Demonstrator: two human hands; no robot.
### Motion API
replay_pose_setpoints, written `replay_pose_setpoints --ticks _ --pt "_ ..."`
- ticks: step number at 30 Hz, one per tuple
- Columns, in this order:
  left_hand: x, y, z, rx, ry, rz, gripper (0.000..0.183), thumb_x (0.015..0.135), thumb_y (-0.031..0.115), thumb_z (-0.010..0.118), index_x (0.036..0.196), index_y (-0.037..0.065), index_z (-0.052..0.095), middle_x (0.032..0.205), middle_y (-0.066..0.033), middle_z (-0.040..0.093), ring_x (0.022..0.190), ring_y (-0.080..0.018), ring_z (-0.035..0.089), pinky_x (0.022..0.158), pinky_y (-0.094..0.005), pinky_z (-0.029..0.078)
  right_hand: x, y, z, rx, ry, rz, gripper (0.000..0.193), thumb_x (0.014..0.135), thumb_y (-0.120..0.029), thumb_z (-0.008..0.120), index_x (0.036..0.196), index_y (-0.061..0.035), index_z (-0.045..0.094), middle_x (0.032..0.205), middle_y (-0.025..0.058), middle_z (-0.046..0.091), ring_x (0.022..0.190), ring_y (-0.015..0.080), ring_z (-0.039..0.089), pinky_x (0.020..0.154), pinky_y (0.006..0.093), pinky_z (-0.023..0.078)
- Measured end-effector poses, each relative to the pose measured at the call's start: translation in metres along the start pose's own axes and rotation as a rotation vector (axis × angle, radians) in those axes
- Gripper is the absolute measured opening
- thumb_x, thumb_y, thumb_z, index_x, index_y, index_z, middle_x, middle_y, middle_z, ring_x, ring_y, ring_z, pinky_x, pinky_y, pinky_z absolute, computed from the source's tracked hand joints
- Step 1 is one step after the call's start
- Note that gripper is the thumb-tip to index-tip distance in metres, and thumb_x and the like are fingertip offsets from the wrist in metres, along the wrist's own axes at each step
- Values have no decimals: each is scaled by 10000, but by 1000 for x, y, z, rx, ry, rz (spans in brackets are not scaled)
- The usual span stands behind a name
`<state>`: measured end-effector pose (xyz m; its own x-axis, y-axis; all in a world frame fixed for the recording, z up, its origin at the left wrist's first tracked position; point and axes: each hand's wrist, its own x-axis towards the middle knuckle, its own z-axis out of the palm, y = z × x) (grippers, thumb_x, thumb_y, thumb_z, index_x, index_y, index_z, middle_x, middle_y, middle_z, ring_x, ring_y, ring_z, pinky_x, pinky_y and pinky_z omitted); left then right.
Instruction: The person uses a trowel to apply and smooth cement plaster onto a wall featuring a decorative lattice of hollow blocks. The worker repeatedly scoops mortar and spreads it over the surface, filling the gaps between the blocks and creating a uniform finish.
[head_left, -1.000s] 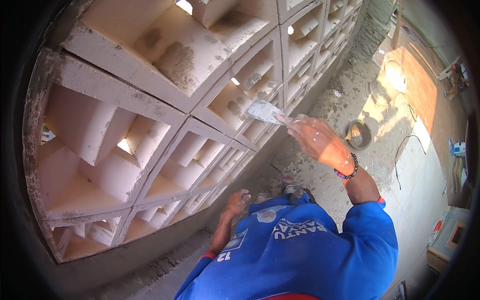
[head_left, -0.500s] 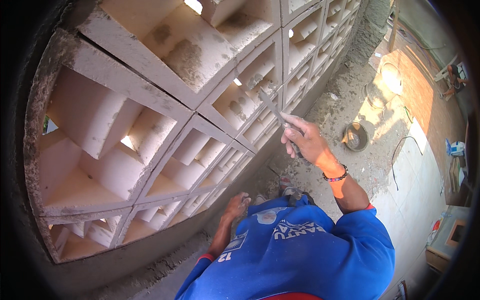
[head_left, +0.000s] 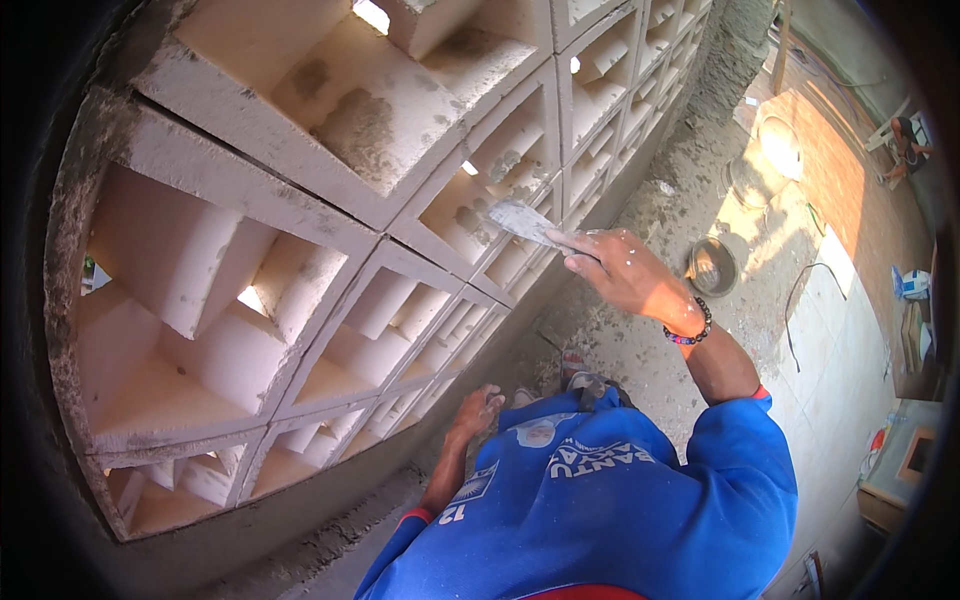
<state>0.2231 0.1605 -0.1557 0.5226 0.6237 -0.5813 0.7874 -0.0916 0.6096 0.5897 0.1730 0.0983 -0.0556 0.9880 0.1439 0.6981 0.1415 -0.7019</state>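
Observation:
My right hand (head_left: 625,270) grips the handle of a putty knife (head_left: 522,221), its flat, pale-smeared blade pointing left. The blade is in front of the white breeze-block wall (head_left: 330,190), by an opening with grey damp patches; whether it touches the block I cannot tell. White specks dot the back of this hand, and a beaded bracelet is on the wrist. Low beside the wall, my left hand (head_left: 478,410) hangs with its fingers loosely bent and a little apart, and nothing shows in it.
A dark bucket (head_left: 711,267) stands on the mortar-spattered floor to the right, with a larger sunlit bucket (head_left: 765,180) beyond it. A thin dark cable (head_left: 792,320) lies over pale floor tiles (head_left: 830,370). At the far right a person (head_left: 908,148) is partly visible.
The putty knife has turned so its broad face shows, and its blade has moved down and left. My right hand has shifted slightly right; my left hand has hardly moved.

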Motion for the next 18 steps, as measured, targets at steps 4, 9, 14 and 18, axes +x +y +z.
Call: replay_pose_setpoints --ticks 4,9,14,18 --pt "4 1 -2 -47 10 -21 449 917 328 594 1225 3 569 1151 -238 640 1074 -385 619 916 -435 478 -3 0 2 -105 -5 15 404 936 -160 528 1334 -87 530 926 245 636 839 422 594 764 470 471" --pt "1 -2 -2 -33 54 26 436 910 316 606 1211 3 579 1128 -235 649 1049 -378 631 899 -434 484 -11 5 0 -164 270 -24 370 926 -121 544 1289 -49 555 904 241 639 828 430 592 742 479 474" --pt "-1 -7 2 -19 28 -18 430 905 307 615 1205 1 583 1128 -232 650 1054 -377 629 904 -425 483 -17 -3 -7 -5 109 35 395 918 -123 549 1308 -67 546 944 233 648 884 421 601 780 490 473" --pt "-3 -10 3 -46 27 -13 427 905 298 615 1209 0 581 1121 -233 653 1051 -372 633 906 -423 483 -6 17 -3 -66 69 -135 403 909 -125 562 1310 -84 549 950 227 649 899 407 605 793 494 473"
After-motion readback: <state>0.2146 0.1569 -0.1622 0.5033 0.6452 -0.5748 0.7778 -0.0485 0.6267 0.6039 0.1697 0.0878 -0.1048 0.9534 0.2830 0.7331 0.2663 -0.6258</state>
